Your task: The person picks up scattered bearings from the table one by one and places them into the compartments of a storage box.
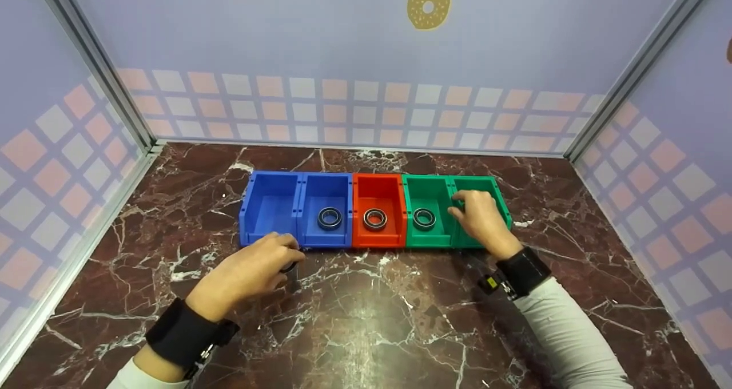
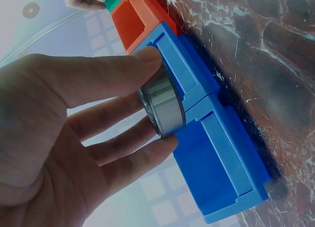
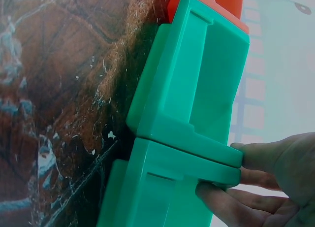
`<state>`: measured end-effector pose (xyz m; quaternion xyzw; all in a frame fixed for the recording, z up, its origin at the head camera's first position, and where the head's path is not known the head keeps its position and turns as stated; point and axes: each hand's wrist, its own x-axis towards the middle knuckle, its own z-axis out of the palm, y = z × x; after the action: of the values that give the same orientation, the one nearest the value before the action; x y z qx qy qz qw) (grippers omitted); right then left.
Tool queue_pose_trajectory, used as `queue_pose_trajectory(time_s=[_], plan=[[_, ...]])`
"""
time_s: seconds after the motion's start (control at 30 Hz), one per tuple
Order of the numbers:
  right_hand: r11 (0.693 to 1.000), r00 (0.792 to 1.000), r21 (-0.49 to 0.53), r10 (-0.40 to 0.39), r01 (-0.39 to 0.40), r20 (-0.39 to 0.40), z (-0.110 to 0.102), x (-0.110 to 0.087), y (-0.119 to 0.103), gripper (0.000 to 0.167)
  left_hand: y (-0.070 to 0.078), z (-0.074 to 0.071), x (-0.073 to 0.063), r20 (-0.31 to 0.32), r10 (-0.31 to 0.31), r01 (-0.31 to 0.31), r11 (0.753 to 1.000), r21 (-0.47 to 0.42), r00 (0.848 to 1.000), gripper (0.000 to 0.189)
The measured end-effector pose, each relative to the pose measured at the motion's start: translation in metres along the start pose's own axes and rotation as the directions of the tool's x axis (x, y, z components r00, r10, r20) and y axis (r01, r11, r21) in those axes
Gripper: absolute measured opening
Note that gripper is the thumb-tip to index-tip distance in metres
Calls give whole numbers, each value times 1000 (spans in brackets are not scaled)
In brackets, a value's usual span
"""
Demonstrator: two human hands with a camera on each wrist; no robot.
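Note:
In front of the leftmost blue bin (image 1: 271,206), my left hand (image 1: 251,266) pinches a metal ball bearing (image 2: 165,103) between thumb and fingertips. The bearing's shiny outer rim faces the left wrist camera. On the right, my right hand (image 1: 479,213) grips the adjoining walls of two green bins (image 3: 194,160), thumb on one side and fingers on the other. One bearing (image 1: 330,226) lies in the second blue bin, another bearing (image 1: 374,226) in the red bin (image 1: 378,190), and a third bearing (image 1: 424,227) in the left green bin. My hand partly covers the rightmost green bin (image 1: 477,184).
The bins stand side by side in a row on a dark red marbled table (image 1: 366,314). Behind them rises a lilac panel (image 1: 343,40) with a checked band, and similar panels close off both sides, joined by metal corner posts (image 1: 94,51).

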<state>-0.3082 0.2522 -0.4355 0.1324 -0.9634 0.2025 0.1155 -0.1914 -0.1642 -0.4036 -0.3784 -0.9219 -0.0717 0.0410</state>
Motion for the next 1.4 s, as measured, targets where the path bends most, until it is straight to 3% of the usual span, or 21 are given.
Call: queue_pose_trajectory(time_s=[0.37,1.4], plan=[[1000,1000,7,-15,15,-23,2,0,2,30,-5,-7,2,5,-36,36,999,3,999,38],[1000,1000,0,22,-22,6,1,0,0,31,-35,-14,12,-78,-87,86,996,-9,993,41]])
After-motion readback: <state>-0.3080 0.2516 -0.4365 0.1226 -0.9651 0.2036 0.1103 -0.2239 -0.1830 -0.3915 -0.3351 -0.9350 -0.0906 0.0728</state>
